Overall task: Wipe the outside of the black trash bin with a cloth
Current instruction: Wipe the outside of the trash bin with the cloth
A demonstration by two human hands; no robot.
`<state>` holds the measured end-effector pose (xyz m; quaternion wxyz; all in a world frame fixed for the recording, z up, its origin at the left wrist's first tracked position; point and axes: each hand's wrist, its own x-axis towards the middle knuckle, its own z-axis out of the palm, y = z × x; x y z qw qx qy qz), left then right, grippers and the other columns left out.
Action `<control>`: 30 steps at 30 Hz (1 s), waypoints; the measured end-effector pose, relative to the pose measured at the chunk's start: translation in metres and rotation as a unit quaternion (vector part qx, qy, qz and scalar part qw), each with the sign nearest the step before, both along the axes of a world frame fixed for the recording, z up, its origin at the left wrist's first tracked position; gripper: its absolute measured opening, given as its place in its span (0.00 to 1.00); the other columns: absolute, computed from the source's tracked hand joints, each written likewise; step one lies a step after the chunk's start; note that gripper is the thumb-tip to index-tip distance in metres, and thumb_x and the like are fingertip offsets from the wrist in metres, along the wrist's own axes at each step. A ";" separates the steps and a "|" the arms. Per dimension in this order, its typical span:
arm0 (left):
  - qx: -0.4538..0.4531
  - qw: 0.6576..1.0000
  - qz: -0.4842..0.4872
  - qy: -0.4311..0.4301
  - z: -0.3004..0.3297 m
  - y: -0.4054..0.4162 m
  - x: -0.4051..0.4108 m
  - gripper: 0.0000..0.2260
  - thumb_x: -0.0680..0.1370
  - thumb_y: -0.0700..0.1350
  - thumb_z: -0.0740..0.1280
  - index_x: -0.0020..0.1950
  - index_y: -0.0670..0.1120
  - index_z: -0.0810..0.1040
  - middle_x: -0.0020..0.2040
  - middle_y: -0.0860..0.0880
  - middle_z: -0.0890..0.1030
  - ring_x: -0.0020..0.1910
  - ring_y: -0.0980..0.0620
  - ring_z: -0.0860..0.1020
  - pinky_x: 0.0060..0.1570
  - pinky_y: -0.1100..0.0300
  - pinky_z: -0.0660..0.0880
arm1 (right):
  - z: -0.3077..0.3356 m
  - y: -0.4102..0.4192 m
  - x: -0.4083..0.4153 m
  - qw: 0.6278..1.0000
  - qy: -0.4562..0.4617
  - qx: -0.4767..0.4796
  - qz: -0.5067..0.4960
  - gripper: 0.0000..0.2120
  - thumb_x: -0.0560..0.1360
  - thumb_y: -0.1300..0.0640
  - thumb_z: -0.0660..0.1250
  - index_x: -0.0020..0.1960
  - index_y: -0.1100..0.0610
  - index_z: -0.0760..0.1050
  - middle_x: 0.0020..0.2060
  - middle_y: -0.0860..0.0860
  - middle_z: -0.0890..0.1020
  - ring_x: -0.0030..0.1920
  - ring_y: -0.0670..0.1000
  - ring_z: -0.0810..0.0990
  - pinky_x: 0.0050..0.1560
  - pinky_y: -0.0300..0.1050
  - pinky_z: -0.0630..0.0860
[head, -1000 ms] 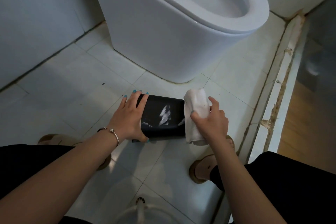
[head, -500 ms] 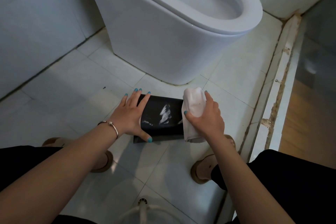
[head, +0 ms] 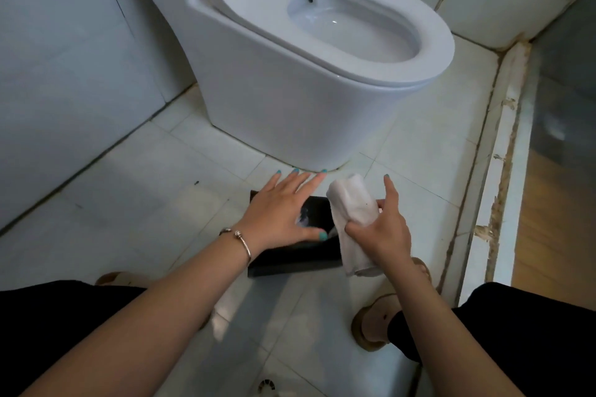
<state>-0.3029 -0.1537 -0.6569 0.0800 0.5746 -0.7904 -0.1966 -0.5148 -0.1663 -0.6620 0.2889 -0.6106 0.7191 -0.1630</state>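
Both hands meet the black bin: left hand spread flat, right hand gripping the cloth.

Dim, cool, even light fills the scene, warmer at the far right. A glossy highlight sits on the toilet rim. Both hands are slightly motion-blurred. Wide-angle distortion bends straight lines near the edges.

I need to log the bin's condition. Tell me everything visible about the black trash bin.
The black trash bin is glossy, plastic-looking and boxy, lying on its side on the tiled floor before the toilet. White smears mark its upper face. The left hand rests flat on it; the white cloth drapes against its right end.
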 end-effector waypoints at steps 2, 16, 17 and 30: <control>-0.044 0.996 0.019 0.080 0.012 -0.007 -0.011 0.33 0.79 0.61 0.58 0.79 0.54 0.48 0.78 0.52 0.58 0.78 0.52 0.53 0.76 0.54 0.46 | 0.004 0.004 -0.002 0.999 -0.033 -0.034 0.001 0.50 0.65 0.53 0.74 0.77 0.42 0.47 0.50 0.42 0.74 0.44 0.49 0.75 0.43 0.44 0.69; -0.154 0.939 -0.011 0.306 0.065 -0.012 -0.023 0.03 0.76 0.42 0.67 0.48 0.45 0.78 0.38 0.60 0.70 0.40 0.66 0.70 0.63 0.62 0.65 | 0.057 0.018 0.010 0.969 -0.134 -0.190 0.081 0.54 0.63 0.50 0.77 0.70 0.26 0.41 0.53 0.39 0.74 0.49 0.45 0.78 0.48 0.51 0.78; -0.151 0.939 -0.013 0.309 0.071 -0.012 -0.023 0.03 0.76 0.41 0.67 0.49 0.45 0.78 0.38 0.58 0.70 0.39 0.65 0.70 0.53 0.65 0.69 | 0.062 0.017 0.009 0.968 -0.126 -0.188 0.107 0.55 0.63 0.49 0.78 0.69 0.25 0.39 0.57 0.41 0.73 0.53 0.47 0.77 0.49 0.52 0.78; -0.188 0.965 -0.073 0.168 0.110 -0.014 -0.004 0.04 0.77 0.50 0.59 0.49 0.53 0.72 0.43 0.56 0.71 0.39 0.52 0.72 0.37 0.52 0.71 | 0.128 -0.023 -0.034 0.874 0.181 -0.281 0.353 0.19 0.66 0.43 0.73 0.53 0.47 0.73 0.68 0.42 0.73 0.76 0.50 0.58 0.73 0.68 0.44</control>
